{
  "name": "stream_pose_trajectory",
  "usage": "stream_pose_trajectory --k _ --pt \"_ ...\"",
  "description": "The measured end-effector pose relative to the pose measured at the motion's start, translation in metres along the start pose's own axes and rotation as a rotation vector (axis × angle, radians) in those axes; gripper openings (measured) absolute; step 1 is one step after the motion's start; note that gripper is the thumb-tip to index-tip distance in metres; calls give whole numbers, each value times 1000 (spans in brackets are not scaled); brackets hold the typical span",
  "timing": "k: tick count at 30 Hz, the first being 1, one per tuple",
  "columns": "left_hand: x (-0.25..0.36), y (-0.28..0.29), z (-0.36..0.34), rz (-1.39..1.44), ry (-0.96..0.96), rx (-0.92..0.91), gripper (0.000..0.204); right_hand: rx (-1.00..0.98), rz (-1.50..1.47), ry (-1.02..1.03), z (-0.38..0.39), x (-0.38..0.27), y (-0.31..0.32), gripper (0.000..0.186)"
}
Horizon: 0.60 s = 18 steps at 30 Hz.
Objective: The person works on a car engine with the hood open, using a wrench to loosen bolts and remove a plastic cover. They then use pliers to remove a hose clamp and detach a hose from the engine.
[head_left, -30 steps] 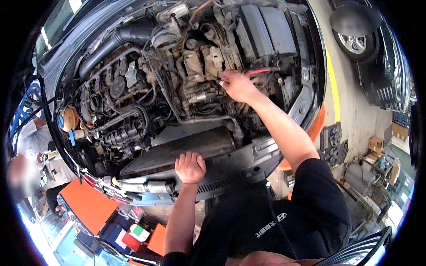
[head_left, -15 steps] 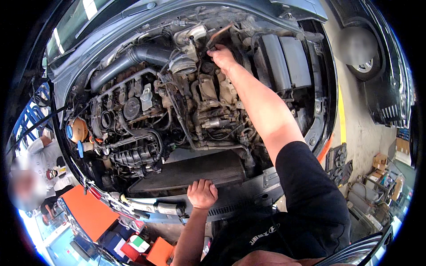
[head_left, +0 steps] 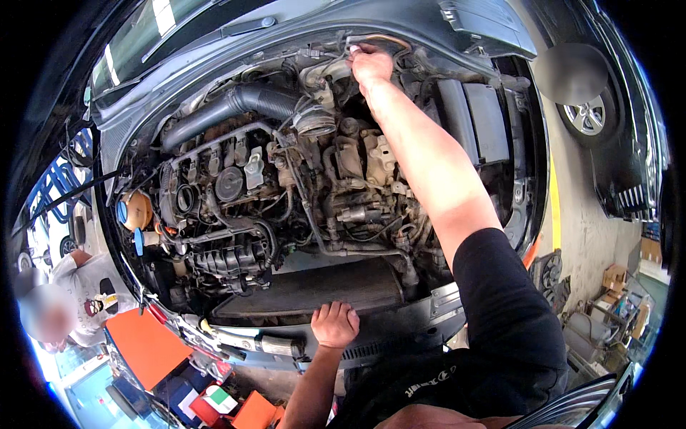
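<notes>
At the far side of the engine bay, my right hand (head_left: 371, 66) has its fingers closed on a thin copper-brown hose (head_left: 389, 38), which arcs up and over to the right behind the hand. The exact grip point is partly hidden by the fingers. Close to me, my left hand (head_left: 336, 326) rests with curled fingers on the front panel (head_left: 386, 339), just before the dark radiator (head_left: 314, 289). Left of the right hand lies the open end of a thick black air intake duct (head_left: 268, 101); the dirty engine (head_left: 229, 182) fills the middle.
A black battery box (head_left: 468, 118) sits at the right of the bay. An orange-brown coolant tank (head_left: 137, 210) stands at the left. Beyond the left fender is a person in a grey shirt (head_left: 89, 286) by an orange-topped cart (head_left: 146, 343). Another dark car (head_left: 622, 143) is parked at the right.
My right hand has moved up and away toward the windshield with the hose, which now lies flatter. My left hand stays on the front panel. The whole view has shifted slightly.
</notes>
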State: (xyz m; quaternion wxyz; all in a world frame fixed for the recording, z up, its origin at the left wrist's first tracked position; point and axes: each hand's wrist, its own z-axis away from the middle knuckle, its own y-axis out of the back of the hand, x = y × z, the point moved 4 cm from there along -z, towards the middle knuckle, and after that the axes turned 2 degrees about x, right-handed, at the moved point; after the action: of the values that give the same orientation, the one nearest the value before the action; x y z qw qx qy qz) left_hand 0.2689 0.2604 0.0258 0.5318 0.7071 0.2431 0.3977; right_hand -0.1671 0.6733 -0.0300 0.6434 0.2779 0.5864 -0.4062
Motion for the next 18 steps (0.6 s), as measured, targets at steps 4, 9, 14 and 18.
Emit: stream_pose_trajectory --k 4,9,14,18 --pt "-1 2 4 -17 23 -28 16 -3 194 109 3 -8 -8 35" --pt "1 6 4 -6 33 -54 17 -96 353 259 4 -9 -5 26" --pt "-2 4 3 13 35 -41 18 -158 349 355 -2 -7 -5 22" --pt "0 6 2 6 32 -86 17 -23 331 458 -10 -3 -2 22"
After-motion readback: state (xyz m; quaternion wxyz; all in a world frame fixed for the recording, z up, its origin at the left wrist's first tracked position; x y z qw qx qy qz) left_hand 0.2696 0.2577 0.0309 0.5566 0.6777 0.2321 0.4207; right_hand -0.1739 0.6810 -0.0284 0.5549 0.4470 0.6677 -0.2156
